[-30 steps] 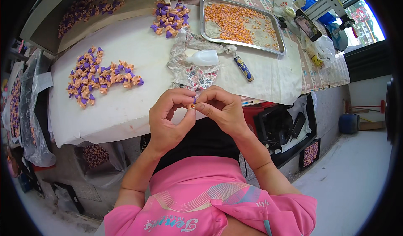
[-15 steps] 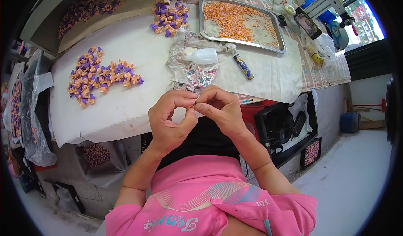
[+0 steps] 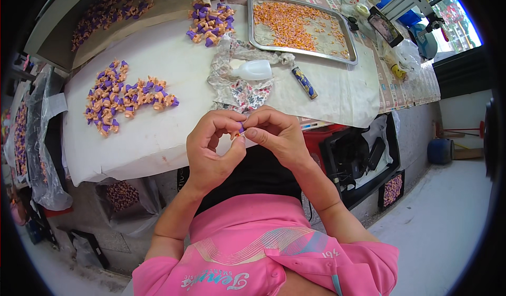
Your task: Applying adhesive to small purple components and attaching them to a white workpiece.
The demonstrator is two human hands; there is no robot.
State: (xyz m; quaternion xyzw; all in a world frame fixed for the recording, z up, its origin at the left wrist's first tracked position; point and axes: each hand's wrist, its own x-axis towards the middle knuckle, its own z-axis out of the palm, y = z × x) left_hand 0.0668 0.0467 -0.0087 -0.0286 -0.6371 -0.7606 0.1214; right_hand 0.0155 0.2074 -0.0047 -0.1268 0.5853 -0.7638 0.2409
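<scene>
Both my hands meet at the table's front edge around one small purple and peach plastic figure part (image 3: 241, 129). My left hand (image 3: 213, 143) pinches it from the left, and my right hand (image 3: 275, 137) grips it from the right with thumb and forefinger. Fingers cover much of the piece. Just beyond lie a crumpled floral cloth (image 3: 247, 96) and a white translucent squeeze bottle (image 3: 255, 70) resting on it. Loose purple and peach figure parts (image 3: 126, 96) are heaped to the left, with a smaller pile (image 3: 212, 23) farther back.
A metal tray (image 3: 303, 50) of small orange and pink pieces sits at the back right. Near it lies a dark blue patterned cylinder (image 3: 304, 83). A phone (image 3: 385, 27) on a stand is at far right. A black crate (image 3: 363, 189) stands below the table edge.
My fingers have shifted slightly and more of the purple piece shows between them. Both hands stay in nearly the same place.
</scene>
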